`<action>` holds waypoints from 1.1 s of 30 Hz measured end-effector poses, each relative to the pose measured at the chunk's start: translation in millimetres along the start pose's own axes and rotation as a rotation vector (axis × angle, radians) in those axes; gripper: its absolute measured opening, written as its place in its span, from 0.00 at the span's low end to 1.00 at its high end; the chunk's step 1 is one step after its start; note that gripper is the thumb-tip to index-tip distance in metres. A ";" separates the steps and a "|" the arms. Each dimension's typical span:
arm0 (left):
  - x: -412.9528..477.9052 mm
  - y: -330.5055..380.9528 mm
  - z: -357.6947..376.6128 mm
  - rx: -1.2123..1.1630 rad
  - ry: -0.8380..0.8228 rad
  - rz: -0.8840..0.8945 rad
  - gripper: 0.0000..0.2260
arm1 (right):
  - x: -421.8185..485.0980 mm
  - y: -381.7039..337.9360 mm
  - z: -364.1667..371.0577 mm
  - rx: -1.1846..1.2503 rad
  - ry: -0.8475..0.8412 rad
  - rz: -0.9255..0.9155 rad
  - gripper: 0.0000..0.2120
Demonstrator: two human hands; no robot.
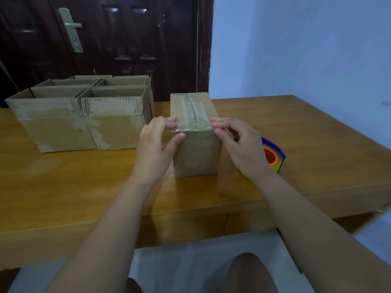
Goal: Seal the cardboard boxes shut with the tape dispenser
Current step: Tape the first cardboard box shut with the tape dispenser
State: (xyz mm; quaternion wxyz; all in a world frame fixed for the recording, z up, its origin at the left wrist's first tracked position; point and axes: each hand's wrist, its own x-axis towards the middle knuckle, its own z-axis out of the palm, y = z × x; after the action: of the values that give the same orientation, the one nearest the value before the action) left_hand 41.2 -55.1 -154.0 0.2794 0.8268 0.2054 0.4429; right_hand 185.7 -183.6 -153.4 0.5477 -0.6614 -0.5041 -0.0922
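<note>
Spanning the frame's middle, a wooden table (pixel 63 176) is seen, open cardboard boxes (pixel 84 117) grouped upper left. At centre a closed box (pixel 196 153) (clear tape (pixel 197 112) along its seam) is pinched at its near top corners by left hand (pixel 156 149) and right hand (pixel 243 146). A tape dispenser (pixel 273 157) is half hidden centre right.

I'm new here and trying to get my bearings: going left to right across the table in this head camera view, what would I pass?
The open cardboard boxes → left hand → taped box → right hand → tape dispenser.
</note>
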 end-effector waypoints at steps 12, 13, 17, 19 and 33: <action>-1.6 -6.0 2.2 -0.097 0.000 -0.039 0.09 | 4.9 -0.9 3.7 0.022 -0.009 0.110 0.10; 0.4 -6.5 3.1 -0.064 -0.026 -0.034 0.11 | 10.2 1.0 3.7 -0.045 -0.029 0.120 0.11; 18.1 -4.9 12.2 0.188 -0.110 0.008 0.20 | 36.8 4.7 5.6 -0.462 -0.123 0.230 0.19; 30.3 -2.4 20.4 0.285 -0.132 0.045 0.23 | 46.1 3.0 9.5 -0.559 -0.114 0.204 0.21; 147.5 -24.6 58.2 0.648 -0.218 -0.101 0.26 | 134.5 56.8 14.4 -0.744 -0.291 0.221 0.08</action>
State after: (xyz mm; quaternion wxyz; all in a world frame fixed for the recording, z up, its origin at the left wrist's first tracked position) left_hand 165.4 33.9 -105.0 0.0440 0.9038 0.3452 0.2491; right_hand 286.9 -89.5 -104.2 0.2009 -0.8705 -0.4346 -0.1141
